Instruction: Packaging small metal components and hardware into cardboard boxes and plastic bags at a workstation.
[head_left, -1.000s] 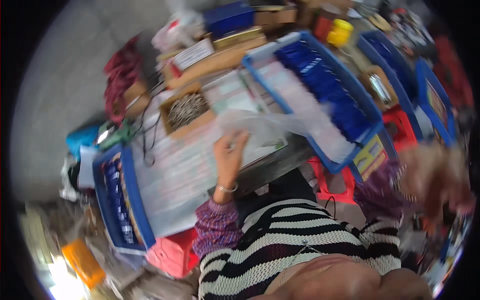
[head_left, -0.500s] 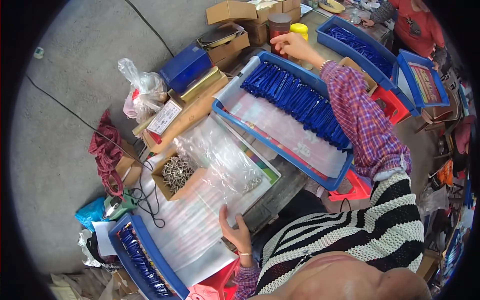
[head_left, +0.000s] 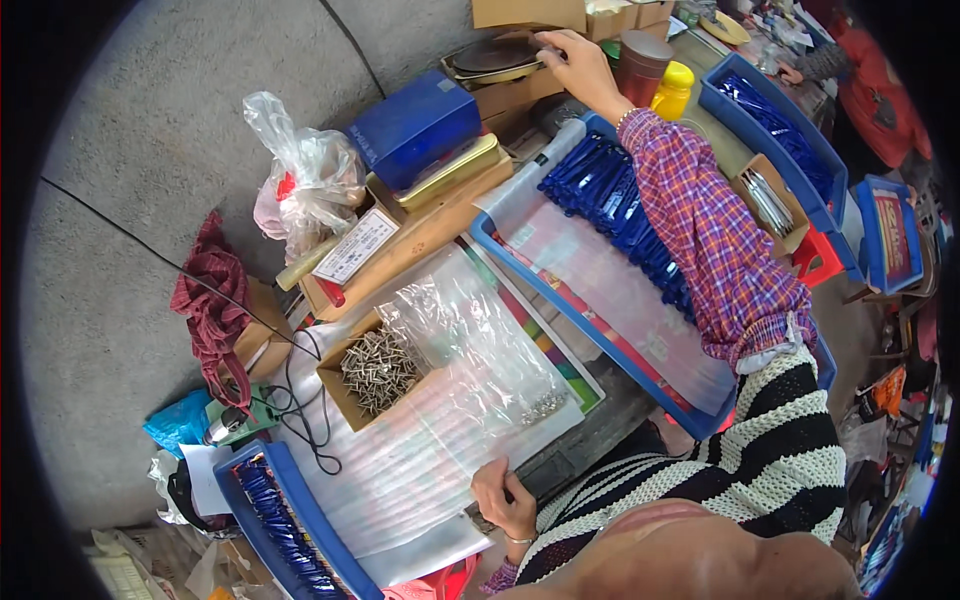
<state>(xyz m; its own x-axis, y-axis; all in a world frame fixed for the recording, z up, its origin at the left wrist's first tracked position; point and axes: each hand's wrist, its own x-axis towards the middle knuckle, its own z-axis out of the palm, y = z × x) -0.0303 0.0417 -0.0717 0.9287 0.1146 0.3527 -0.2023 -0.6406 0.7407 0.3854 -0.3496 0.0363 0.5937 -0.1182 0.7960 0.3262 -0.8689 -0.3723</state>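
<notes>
My right hand [head_left: 578, 58] reaches far across the table in a plaid sleeve, its fingers curled over the rim of a dark round dish [head_left: 495, 57] that sits on a cardboard box. My left hand [head_left: 505, 498] rests at the near table edge with loosely bent fingers on a clear plastic sheet [head_left: 400, 480] and holds nothing. Just beyond it lies a clear plastic bag [head_left: 480, 340] with small metal pieces in one corner. Next to that stands an open cardboard box of metal parts [head_left: 378, 370].
A long blue tray [head_left: 600, 320] of blue packets lies under my right arm, and another blue tray [head_left: 300, 515] sits at lower left. A blue box [head_left: 415, 125], a knotted plastic bag [head_left: 310, 180], a brown cup [head_left: 640, 62], a yellow container [head_left: 672, 90] and a red cloth [head_left: 205, 300] stand around. Another person in red [head_left: 870, 90] works at top right.
My right hand has moved left from the brown cup onto the dark round dish. My left hand stays at the near edge, its fingers now more bent. The view has tilted slightly.
</notes>
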